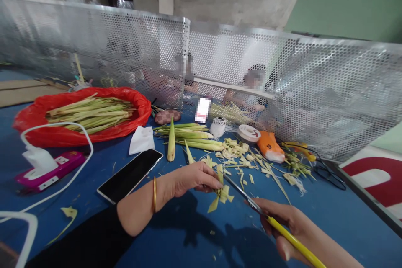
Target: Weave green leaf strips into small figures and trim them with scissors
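My left hand (204, 176), with a gold bangle at the wrist, pinches a small folded piece of pale green leaf strips (224, 193) above the blue table. In my right hand (292, 222) is a pair of yellow-handled scissors (282, 231). Their metal blades point up and left, with the tips close beside the leaf piece; whether they touch it I cannot tell. Just behind my hands lie scattered leaf scraps (238, 150). A bundle of green and pale stalks (191, 134) rests farther back, and a single leafy stalk (171, 144) points away from me.
A red plastic bag (138, 100) full of long stalks lies at left. Nearby are a phone (130, 176), white tissue (141, 140) and a magenta power strip (67, 163) with a white cable. String, a tape roll (248, 133) and an orange packet (270, 146) line the perforated metal screen (226, 58).
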Tool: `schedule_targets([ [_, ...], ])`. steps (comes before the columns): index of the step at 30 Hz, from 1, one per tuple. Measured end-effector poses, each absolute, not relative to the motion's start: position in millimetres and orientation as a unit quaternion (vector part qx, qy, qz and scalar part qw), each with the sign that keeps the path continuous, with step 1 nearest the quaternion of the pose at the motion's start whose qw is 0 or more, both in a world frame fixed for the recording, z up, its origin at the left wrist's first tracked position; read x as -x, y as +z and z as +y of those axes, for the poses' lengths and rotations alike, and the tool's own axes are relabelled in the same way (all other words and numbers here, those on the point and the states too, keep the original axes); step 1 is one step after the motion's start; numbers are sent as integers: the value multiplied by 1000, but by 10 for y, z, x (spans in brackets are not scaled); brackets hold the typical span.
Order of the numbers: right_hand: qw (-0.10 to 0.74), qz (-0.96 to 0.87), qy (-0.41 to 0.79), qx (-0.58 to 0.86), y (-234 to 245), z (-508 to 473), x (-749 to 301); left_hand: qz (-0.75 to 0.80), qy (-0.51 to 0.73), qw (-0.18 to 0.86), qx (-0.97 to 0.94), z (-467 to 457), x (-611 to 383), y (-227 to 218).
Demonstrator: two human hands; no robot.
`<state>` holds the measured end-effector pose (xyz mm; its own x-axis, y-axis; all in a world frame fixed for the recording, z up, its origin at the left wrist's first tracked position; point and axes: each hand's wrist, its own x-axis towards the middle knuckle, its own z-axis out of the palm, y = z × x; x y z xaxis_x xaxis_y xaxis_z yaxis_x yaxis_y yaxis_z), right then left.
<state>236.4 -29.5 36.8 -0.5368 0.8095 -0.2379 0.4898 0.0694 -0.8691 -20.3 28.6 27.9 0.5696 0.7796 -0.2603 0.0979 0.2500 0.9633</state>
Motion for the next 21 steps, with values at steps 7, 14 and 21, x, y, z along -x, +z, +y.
schedule_targets([
  [7,136,-722,505,453,278,-260,-2396,400,229,678,-572,302,184,261],
  [14,168,-707,530,437,215,-242,-2387,405,226,681,-567,339,181,248],
  [21,152,-711,524,443,250,-238,-2404,405,222,679,-571,344,182,237],
])
